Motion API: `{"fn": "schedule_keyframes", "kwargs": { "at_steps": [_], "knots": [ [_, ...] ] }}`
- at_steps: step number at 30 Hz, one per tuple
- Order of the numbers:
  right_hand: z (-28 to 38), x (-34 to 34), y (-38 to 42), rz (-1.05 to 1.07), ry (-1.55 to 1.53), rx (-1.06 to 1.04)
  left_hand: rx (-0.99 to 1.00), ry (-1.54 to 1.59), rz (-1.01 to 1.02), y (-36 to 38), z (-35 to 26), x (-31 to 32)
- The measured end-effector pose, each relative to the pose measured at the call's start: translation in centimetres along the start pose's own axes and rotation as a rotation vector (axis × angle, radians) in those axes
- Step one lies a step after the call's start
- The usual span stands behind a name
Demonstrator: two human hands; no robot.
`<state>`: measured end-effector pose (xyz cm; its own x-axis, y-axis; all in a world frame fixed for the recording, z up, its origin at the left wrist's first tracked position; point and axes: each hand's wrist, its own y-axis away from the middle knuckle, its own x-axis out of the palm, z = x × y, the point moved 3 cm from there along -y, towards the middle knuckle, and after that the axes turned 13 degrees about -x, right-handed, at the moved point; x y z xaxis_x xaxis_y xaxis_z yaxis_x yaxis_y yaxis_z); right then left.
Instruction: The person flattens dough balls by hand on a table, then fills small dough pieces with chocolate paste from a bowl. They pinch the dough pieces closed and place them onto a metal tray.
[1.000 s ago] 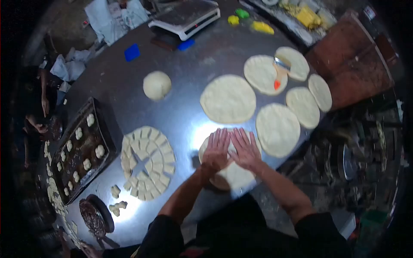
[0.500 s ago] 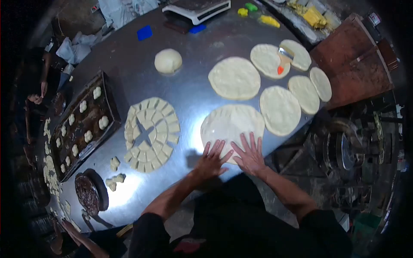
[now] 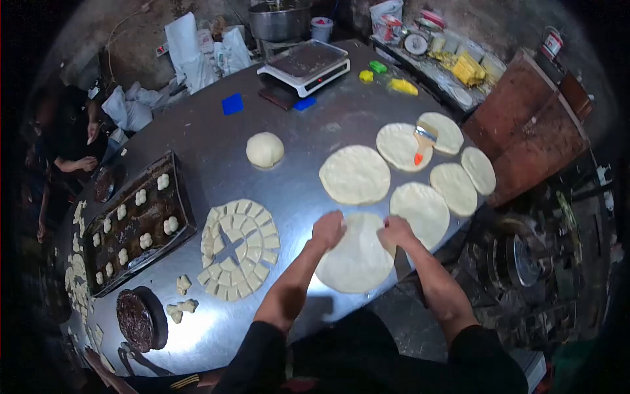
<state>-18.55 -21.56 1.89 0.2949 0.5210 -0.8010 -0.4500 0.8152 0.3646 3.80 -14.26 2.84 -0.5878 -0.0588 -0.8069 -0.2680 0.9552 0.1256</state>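
A thin, flat round of dough [image 3: 355,262] lies at the near edge of the metal table in front of me. My left hand [image 3: 329,229] is closed on its far left edge, fingers curled under and partly hidden. On the far right edge my right hand [image 3: 398,232] grips in the same way. Right beside it rests another dough round [image 3: 420,213], and a larger dough round [image 3: 354,175] lies just beyond. A brush [image 3: 424,139] with an orange-tipped handle lies across one of several further rounds. To the left is a disc of dough cut into pieces [image 3: 257,262].
A dough ball [image 3: 265,150] sits mid-table. On the left stand a dark baking tray [image 3: 141,220] with small dough pieces and a round pan of dark filling [image 3: 134,322]. A scale [image 3: 305,69] stands at the back. Other people are at the left side.
Both hands went from lying flat, fingers spread, on the near part of the dough round to gripping its far edge. The view has tilted up, showing more of the back.
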Motion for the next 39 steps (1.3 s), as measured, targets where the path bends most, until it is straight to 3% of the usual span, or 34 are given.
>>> {"fn": "schedule_keyframes", "kwargs": {
  "at_steps": [1, 2, 4, 5, 6, 7, 9, 10, 14, 17, 19, 21, 23, 25, 27, 28, 30, 31, 32, 33, 34, 35, 36, 38, 39],
  "knots": [
    [0.6, -1.1, 0.5, 0.071, -0.023, -0.079, 0.002, -0.017, 0.219, 0.8, -0.4, -0.5],
    [1.9, -2.4, 1.9, 0.144, -0.050, -0.156, 0.058, 0.022, 0.261, 2.0, -0.9, -2.6],
    [2.2, -3.9, 4.2, -0.032, -0.197, -0.645, 0.112, 0.054, 0.288, 2.5, -0.7, -4.1],
    [2.2, -2.9, 4.2, -0.029, -0.200, -0.649, 0.083, 0.348, 0.228, 2.7, -0.2, -4.0],
    [1.8, -1.6, 4.3, -0.094, -0.591, -0.459, 0.047, 0.646, 0.167, 3.2, 0.4, -3.6],
    [1.3, 0.0, 4.9, -0.159, -0.971, -0.241, 0.035, 0.650, 0.171, 3.6, 1.0, -2.4],
    [1.9, 2.2, 5.4, -0.178, -0.454, -0.109, -0.027, 0.170, 0.408, 3.1, 1.8, 0.3],
    [3.4, 1.5, 5.6, -0.104, -0.400, -0.062, -0.009, 0.199, 0.342, 3.2, 1.6, -0.2],
    [6.7, -2.3, 7.3, 0.028, -0.598, -0.150, -0.165, 0.573, 0.435, 4.5, 1.1, -8.4],
    [11.2, -5.3, 5.2, 0.075, -0.793, -0.283, -0.367, 0.603, 0.533, 5.1, 0.5, -15.7],
    [14.9, -7.1, 1.7, 0.079, -0.837, -0.478, -0.308, 0.743, 0.301, 3.7, 3.1, -18.0],
    [16.5, -6.6, -5.2, 0.013, -0.628, -0.638, -0.370, 0.938, 0.261, 0.6, 4.2, -21.0],
    [22.2, -9.5, -9.3, 0.190, -0.679, -0.572, -0.443, 0.958, 0.259, -4.1, 7.5, -21.8],
    [22.0, -7.2, -19.4, 0.287, -0.439, -0.506, -0.512, 0.914, 0.260, -7.1, 11.8, -20.0],
    [23.4, -5.4, -26.1, -0.036, -0.055, -0.517, -0.103, -0.284, -0.527, -8.6, 15.3, -19.2],
    [25.2, -4.5, -28.8, -0.025, -0.091, -0.559, -0.359, 0.168, -0.267, -6.2, 12.1, -21.6],
    [28.4, -2.4, -32.0, 0.017, -0.132, -0.600, -0.372, 0.654, -0.258, -1.3, 10.5, -20.7],
    [30.2, -1.4, -33.0, 0.000, -0.096, -0.624, -0.452, 0.649, -0.143, 1.5, 11.0, -19.3],
    [31.7, -0.1, -33.7, -0.015, -0.065, -0.645, -0.275, 0.584, -0.251, 4.9, 11.8, -17.0],
    [32.9, 1.0, -34.2, 0.002, -0.075, -0.647, -0.407, 0.821, -0.123, 8.4, 11.4, -15.5],
    [33.9, 1.8, -34.4, 0.127, 0.031, -0.647, -0.393, 0.812, -0.110, 11.6, 11.1, -14.7],
    [34.6, 2.6, -34.5, 0.248, 0.141, -0.645, -0.562, 0.901, -0.048, 14.6, 10.7, -13.8],
    [34.6, 3.6, -34.8, 0.253, 0.138, -0.648, -0.640, 1.011, -0.057, 17.2, 11.2, -12.5],
    [34.7, 5.2, -34.8, 0.179, 0.164, -0.936, -0.721, 1.096, -0.092, 20.9, 11.7, -10.8],
    [35.2, 4.7, -33.9, 0.167, 0.171, -0.940, -0.792, 1.180, -0.131, 21.3, 12.1, -10.5]
  ]
}}
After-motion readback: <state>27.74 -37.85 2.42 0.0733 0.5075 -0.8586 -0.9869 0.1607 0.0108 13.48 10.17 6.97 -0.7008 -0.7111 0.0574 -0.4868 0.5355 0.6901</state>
